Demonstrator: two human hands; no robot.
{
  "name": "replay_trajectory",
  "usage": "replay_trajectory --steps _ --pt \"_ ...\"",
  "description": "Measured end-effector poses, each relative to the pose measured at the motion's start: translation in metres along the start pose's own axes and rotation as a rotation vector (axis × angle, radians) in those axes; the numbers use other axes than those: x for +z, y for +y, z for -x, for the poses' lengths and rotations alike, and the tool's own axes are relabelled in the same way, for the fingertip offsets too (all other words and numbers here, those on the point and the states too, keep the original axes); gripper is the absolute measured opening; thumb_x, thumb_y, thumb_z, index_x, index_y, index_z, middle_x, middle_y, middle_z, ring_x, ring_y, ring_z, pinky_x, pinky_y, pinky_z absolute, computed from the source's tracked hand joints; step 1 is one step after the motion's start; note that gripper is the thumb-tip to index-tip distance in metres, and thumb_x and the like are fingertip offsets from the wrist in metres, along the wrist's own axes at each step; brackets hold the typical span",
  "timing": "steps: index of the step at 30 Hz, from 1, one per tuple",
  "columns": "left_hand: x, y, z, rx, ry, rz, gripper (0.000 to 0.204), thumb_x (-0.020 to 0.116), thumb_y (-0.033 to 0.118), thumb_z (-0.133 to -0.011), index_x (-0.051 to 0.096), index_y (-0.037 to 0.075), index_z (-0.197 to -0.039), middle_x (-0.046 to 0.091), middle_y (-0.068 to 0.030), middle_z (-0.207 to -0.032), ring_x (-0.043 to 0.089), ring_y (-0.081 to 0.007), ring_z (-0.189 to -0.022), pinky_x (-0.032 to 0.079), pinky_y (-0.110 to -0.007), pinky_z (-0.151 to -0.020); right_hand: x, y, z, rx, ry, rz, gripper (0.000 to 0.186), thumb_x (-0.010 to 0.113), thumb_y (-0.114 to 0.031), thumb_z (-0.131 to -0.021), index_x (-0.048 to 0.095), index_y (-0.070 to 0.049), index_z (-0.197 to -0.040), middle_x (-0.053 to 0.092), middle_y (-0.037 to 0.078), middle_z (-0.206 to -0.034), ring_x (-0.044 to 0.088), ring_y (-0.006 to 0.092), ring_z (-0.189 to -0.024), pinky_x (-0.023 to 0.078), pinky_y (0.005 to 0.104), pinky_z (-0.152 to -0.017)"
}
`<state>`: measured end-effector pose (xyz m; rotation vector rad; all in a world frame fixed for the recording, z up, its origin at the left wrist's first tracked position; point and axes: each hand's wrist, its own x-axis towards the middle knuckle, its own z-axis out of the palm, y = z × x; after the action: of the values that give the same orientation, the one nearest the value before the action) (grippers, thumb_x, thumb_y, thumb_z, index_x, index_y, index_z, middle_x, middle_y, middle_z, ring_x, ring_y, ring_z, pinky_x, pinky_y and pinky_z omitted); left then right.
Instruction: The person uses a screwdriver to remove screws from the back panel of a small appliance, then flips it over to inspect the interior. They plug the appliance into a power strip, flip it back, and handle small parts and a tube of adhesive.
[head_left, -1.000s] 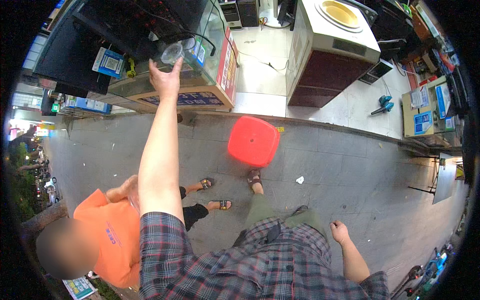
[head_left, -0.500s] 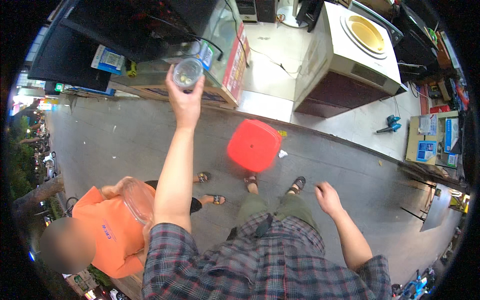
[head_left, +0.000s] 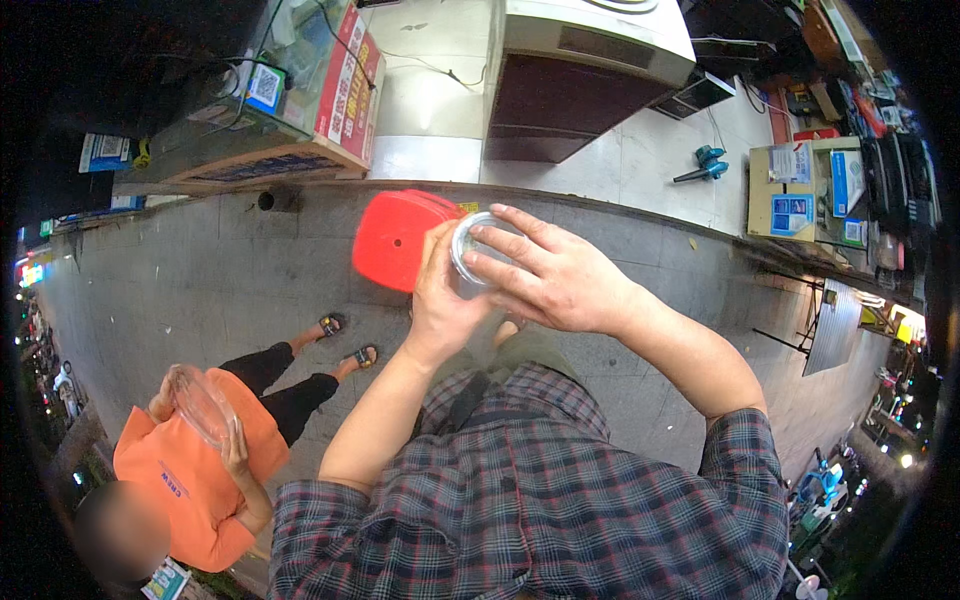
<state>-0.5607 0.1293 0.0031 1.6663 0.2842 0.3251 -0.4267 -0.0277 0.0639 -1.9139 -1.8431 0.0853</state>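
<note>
My left hand (head_left: 438, 312) is closed around a small round clear plastic container (head_left: 466, 242), in front of my body. From the right, my right hand (head_left: 565, 275) lies across its top, fingers over the rim and thumb by its side. Those fingers hide most of the container's inside. A red plastic stool (head_left: 390, 240) stands on the ground just beyond my left hand.
A person in an orange shirt (head_left: 215, 480) stands at left, holding a large clear plastic container (head_left: 203, 405). Ahead are a glass counter (head_left: 300, 95), a white-and-dark cabinet (head_left: 575, 85), a teal blower (head_left: 705, 163) and a boxy stand (head_left: 790, 190).
My left hand has brought the container back from the counter towards my body. My right hand has come up onto the container. The view has shifted to the right.
</note>
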Motion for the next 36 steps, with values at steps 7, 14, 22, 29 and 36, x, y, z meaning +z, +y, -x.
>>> replay_trajectory --steps 7,14,22,29,36 --pt "0.06 0.021 0.017 -0.015 -0.013 -0.061 0.073 0.086 0.009 -0.075 0.054 0.0 -0.14 0.063 -0.0163 -0.13 0.063 -0.0301 -0.122 0.052 -0.04 -0.103 -0.038 -0.006 0.039 -0.03 0.016 0.101 0.05 0.075 -0.027 -0.084 0.063 -0.003 -0.127 0.062 0.016 -0.128 0.061 0.0374 -0.124 0.056 0.0422 -0.1" --pt "0.096 0.047 0.009 0.111 -0.099 -0.116 0.078 0.086 0.007 -0.073 0.052 -0.002 -0.142 0.063 -0.0168 -0.128 0.066 -0.0301 -0.117 0.054 -0.039 -0.099 -0.062 0.003 0.084 0.156 0.211 -0.053 0.04 0.079 -0.028 -0.076 0.066 -0.005 -0.106 0.066 0.015 -0.119 0.066 0.0335 -0.114 0.057 0.0403 -0.096" --pt "0.115 0.039 -0.004 0.084 -0.127 -0.083 0.075 0.085 0.011 -0.075 0.053 -0.001 -0.142 0.063 -0.0171 -0.129 0.066 -0.0305 -0.118 0.053 -0.039 -0.099 -0.051 0.001 0.107 0.174 0.303 -0.043 0.031 0.077 -0.017 -0.075 0.063 -0.003 -0.099 0.065 0.013 -0.104 0.064 0.0331 -0.103 0.055 0.0413 -0.092" --pt "0.11 0.02 -0.002 -0.042 -0.137 -0.08 0.072 0.08 0.004 -0.076 0.053 -0.001 -0.142 0.063 -0.0183 -0.127 0.066 -0.0329 -0.116 0.053 -0.039 -0.098 -0.041 0.001 0.094 0.274 0.2 0.026 0.028 0.077 -0.018 -0.078 0.059 -0.004 -0.092 0.06 0.011 -0.094 0.06 0.0306 -0.085 0.055 0.039 -0.074" --pt "0.115 0.013 0.007 0.045 -0.027 -0.263 0.074 0.079 -0.001 -0.074 0.051 -0.003 -0.142 0.062 -0.0201 -0.127 0.065 -0.0357 -0.116 0.054 -0.04 -0.096 -0.042 -0.002 0.077 0.255 -0.121 0.291 0.024 0.07 -0.029 -0.089 0.058 -0.008 -0.088 0.057 0.007 -0.086 0.059 0.0239 -0.079 0.053 0.0319 -0.063"
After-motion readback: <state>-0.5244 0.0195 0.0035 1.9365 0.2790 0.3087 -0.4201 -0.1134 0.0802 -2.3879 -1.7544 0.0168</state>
